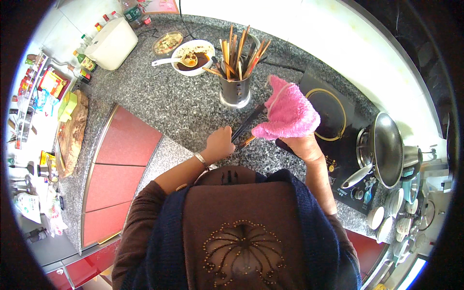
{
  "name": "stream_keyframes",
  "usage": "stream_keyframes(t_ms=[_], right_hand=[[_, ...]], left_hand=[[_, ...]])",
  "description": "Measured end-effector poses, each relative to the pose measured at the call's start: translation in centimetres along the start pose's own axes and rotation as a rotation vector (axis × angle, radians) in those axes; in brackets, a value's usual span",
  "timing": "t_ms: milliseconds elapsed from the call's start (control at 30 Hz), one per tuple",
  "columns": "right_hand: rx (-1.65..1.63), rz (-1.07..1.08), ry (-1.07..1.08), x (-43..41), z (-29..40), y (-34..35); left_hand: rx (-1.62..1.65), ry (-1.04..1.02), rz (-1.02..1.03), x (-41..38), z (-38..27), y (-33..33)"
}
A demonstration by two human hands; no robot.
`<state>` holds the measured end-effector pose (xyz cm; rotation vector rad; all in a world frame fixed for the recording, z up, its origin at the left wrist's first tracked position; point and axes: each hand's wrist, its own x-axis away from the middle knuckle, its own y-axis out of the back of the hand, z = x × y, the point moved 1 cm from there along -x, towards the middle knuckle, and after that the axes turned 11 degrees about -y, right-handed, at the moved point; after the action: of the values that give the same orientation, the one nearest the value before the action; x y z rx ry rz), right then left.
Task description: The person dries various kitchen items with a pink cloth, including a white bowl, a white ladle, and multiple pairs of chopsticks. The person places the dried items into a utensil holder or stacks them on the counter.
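Observation:
My left hand [220,145] is closed around the lower ends of several dark chopsticks [249,121], which slant up and right to the pink cloth. A lighter brown chopstick [248,141] shows between that hand and the cloth. In my right hand [305,146] is a fluffy pink cloth [290,108], covering most of my fingers. What the cloth wraps is hidden. Something dark [285,145] shows under the right hand, too covered to identify. Beyond both hands, a perforated metal utensil holder [235,92] stands upright, packed with wooden and black chopsticks [237,54].
A white bowl [195,45] of dark sauce holds a white spoon [170,62]; a dish of food [168,42] sits beside it. An induction cooktop [322,83] and a frying pan [389,150] are on the right. Leftward are a cream container [114,43] and a wooden board [74,137].

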<state>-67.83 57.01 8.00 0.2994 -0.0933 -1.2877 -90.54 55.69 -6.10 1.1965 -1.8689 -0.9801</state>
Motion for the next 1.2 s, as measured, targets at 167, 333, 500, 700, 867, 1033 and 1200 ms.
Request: stream_keyframes(t_ms=[167,333,500,700,867,1033,1200], right_hand=[[0.035,-0.040,-0.021,0.6,-1.1,0.3],[0.023,-0.079,-0.003,0.2,-1.0,0.4],[0.018,-0.109,0.002,0.5,-0.9,0.4],[0.243,-0.193,0.136,1.4,-2.9,1.1],[0.139,-0.179,0.034,3.0,-5.9,2.3],[-0.009,-0.210,0.038,3.9,-5.9,0.8],[-0.227,-0.260,0.121,3.3,-6.6,-4.1]], left_hand=[[0.104,0.011,-0.001,-0.7,2.0,-1.2],[0.090,0.047,-0.013,-1.0,2.4,-1.5],[0.068,0.050,0.066,-1.2,2.0,-0.8],[0.199,-0.054,-0.072,-0.3,2.2,-0.2],[0.352,-0.054,-0.027,1.2,0.8,3.0],[0.601,-0.149,-0.191,2.2,-1.3,5.5],[0.838,-0.177,-0.182,1.6,-5.6,7.6]])
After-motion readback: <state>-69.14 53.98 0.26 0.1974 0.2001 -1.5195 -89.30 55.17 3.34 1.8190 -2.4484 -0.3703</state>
